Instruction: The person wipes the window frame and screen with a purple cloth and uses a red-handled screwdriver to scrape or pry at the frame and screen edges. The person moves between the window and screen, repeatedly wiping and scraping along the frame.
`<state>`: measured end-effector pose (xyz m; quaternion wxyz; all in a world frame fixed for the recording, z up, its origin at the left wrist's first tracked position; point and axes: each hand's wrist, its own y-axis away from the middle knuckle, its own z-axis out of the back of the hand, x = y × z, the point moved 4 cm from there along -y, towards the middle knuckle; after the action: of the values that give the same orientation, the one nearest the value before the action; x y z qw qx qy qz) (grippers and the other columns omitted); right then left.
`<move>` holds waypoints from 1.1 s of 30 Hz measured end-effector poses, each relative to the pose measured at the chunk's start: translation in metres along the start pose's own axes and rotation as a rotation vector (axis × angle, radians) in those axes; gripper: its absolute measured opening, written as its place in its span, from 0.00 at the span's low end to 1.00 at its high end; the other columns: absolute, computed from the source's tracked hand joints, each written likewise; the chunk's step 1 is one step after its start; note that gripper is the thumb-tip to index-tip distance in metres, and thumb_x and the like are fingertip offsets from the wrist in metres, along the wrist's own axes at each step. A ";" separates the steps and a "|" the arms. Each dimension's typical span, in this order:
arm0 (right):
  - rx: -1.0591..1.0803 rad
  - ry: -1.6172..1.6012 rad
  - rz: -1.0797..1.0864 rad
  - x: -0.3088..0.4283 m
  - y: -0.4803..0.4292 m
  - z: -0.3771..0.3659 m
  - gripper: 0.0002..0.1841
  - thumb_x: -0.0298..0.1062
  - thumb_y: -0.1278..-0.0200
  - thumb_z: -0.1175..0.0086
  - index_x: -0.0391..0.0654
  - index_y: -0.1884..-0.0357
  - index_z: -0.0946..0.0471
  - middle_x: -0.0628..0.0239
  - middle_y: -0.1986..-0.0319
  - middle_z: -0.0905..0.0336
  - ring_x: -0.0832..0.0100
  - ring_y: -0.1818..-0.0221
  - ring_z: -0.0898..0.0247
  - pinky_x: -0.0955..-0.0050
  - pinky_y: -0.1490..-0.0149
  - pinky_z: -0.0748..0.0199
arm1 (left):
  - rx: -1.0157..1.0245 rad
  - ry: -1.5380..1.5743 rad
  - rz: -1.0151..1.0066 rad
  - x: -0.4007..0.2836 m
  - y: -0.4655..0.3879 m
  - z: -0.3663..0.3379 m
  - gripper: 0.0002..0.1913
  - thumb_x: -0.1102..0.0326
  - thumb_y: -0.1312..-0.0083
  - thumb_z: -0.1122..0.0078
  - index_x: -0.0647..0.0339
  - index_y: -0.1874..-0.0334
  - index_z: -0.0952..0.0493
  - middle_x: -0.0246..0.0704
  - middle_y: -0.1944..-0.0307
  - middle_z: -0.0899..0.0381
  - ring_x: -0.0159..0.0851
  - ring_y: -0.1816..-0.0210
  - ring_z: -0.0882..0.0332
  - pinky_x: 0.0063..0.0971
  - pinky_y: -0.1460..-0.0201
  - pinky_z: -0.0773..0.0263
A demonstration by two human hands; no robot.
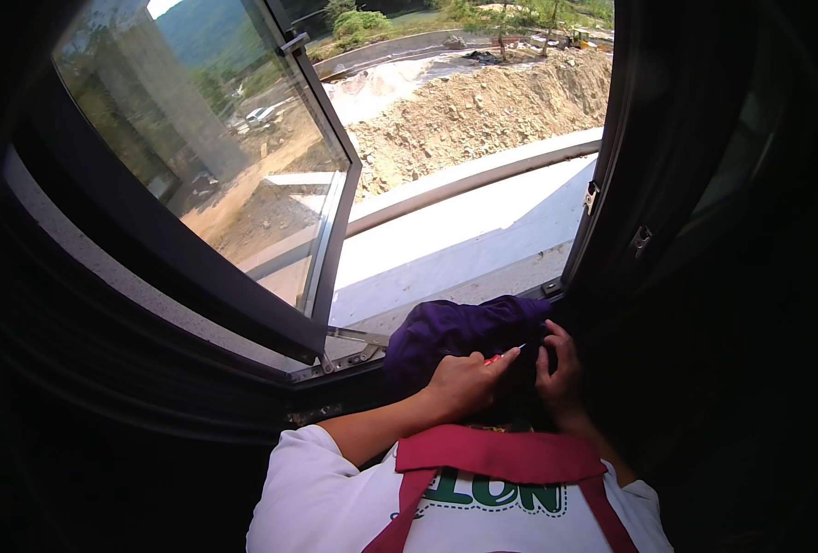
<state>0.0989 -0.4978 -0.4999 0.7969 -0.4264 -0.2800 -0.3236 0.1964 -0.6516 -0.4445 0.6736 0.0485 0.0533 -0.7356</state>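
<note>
A dark purple cloth [443, 332], bunched in folds, lies over the window ledge in front of me. My left hand [468, 380] grips a small red-handled tool [493, 359] with a thin pale tip. That tip points right, towards my other hand; the tool's exact kind is hidden by my fingers. Close to the cloth's right end is my right hand [561, 363], its thumb and forefinger curved towards each other. Whether it pinches cloth or thread there is lost in the shadow.
A glass casement window [257, 173] is swung outward on the left, held by a metal hinge arm [357, 349]. The dark window frame [606, 159] rises at the right. Outside are a pale ledge [450, 242] and a rubble bank [478, 110]. A red apron [499, 453] covers my chest.
</note>
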 end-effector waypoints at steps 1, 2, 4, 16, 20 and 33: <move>-0.009 -0.009 0.004 -0.001 0.000 0.000 0.11 0.23 0.36 0.46 0.39 0.52 0.29 0.52 0.39 0.28 0.49 0.37 0.31 0.59 0.35 0.31 | -0.058 0.028 -0.044 -0.002 -0.004 -0.001 0.31 0.60 0.40 0.40 0.43 0.31 0.30 0.37 0.77 0.23 0.41 0.78 0.20 0.33 0.80 0.27; -0.028 0.041 0.003 -0.005 0.001 0.001 0.12 0.23 0.36 0.46 0.39 0.51 0.29 0.51 0.38 0.30 0.49 0.36 0.32 0.59 0.34 0.32 | -0.092 0.047 -0.076 -0.004 -0.012 -0.004 0.31 0.61 0.40 0.41 0.44 0.30 0.30 0.37 0.77 0.23 0.41 0.78 0.20 0.33 0.80 0.26; -0.063 0.155 -0.013 -0.017 0.000 0.006 0.14 0.22 0.37 0.47 0.37 0.48 0.29 0.50 0.36 0.32 0.48 0.35 0.34 0.58 0.33 0.33 | -0.146 0.072 -0.108 -0.012 -0.031 -0.015 0.30 0.62 0.38 0.43 0.45 0.30 0.31 0.37 0.77 0.23 0.41 0.78 0.20 0.34 0.80 0.26; 0.080 0.147 0.148 -0.019 0.003 0.000 0.19 0.20 0.45 0.43 0.41 0.49 0.27 0.54 0.36 0.30 0.52 0.33 0.34 0.59 0.30 0.35 | 0.070 0.147 0.015 0.015 -0.020 -0.017 0.34 0.56 0.38 0.40 0.30 0.28 0.36 0.36 0.72 0.20 0.44 0.73 0.18 0.38 0.75 0.24; 0.096 0.056 0.206 -0.010 0.012 -0.018 0.20 0.17 0.45 0.45 0.41 0.48 0.27 0.52 0.38 0.29 0.49 0.33 0.34 0.58 0.32 0.32 | 0.154 0.226 0.025 0.051 0.025 0.004 0.31 0.57 0.34 0.44 0.27 0.27 0.36 0.36 0.72 0.20 0.46 0.71 0.18 0.38 0.72 0.25; -0.014 0.453 -0.031 -0.048 0.005 0.009 0.14 0.29 0.35 0.44 0.41 0.48 0.21 0.49 0.44 0.25 0.45 0.42 0.30 0.51 0.33 0.35 | -0.581 0.619 0.286 0.139 0.124 -0.065 0.16 0.73 0.41 0.35 0.64 0.49 0.18 0.22 0.78 0.28 0.17 0.78 0.37 0.15 0.74 0.40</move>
<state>0.0701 -0.4746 -0.5327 0.8315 -0.3440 -0.0980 -0.4250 0.3074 -0.7903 -0.5306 0.7064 0.0820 0.4495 -0.5405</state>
